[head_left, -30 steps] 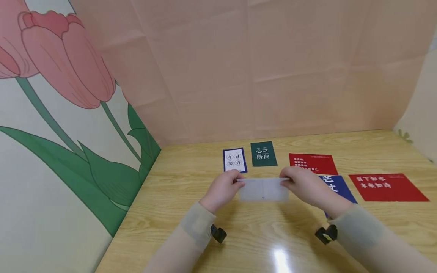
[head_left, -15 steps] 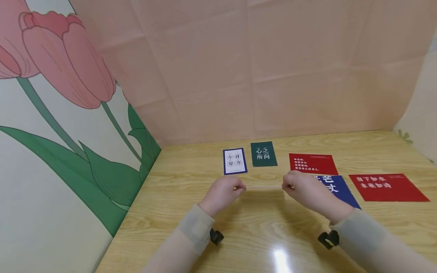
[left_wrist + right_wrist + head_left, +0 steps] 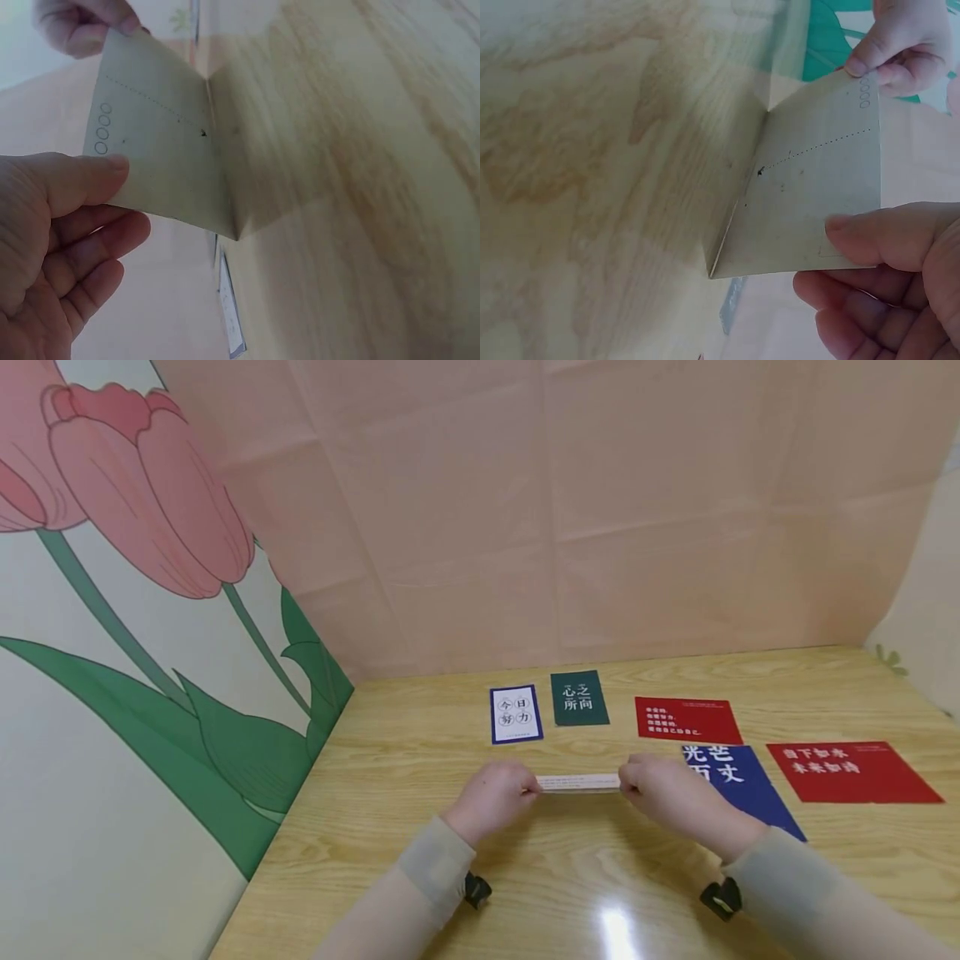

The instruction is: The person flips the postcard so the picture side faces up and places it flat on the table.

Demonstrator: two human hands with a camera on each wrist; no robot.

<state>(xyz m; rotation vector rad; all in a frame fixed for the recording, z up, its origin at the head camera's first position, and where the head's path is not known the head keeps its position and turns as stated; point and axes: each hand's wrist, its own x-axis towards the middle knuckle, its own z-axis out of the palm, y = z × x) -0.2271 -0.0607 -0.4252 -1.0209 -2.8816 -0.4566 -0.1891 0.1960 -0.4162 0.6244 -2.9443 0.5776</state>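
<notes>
A postcard point(image 3: 579, 782) stands on its long edge between my two hands, seen nearly edge-on in the head view. My left hand point(image 3: 491, 802) pinches its left end, and my right hand point(image 3: 667, 793) pinches its right end. In the left wrist view the postcard point(image 3: 154, 124) shows a pale back with a dotted line and small circles; the left thumb point(image 3: 82, 180) presses on that face. The right wrist view has the lower edge of the postcard point(image 3: 802, 172) meeting the glossy tabletop, with the right thumb point(image 3: 885, 232) on the same face. Its front shows only as a thin strip.
Beyond my hands lie a blue-edged white card point(image 3: 516, 714), a green card point(image 3: 580, 698) and a red card point(image 3: 686, 720). A blue card point(image 3: 750, 797) and another red card point(image 3: 852, 772) lie to the right on the wooden table point(image 3: 375, 793). A tulip-printed wall point(image 3: 150, 635) borders the left.
Both hands have lowered slightly toward me with the postcard. Its pale back faced the head camera, then it turned edge-on; now a thin printed strip shows.
</notes>
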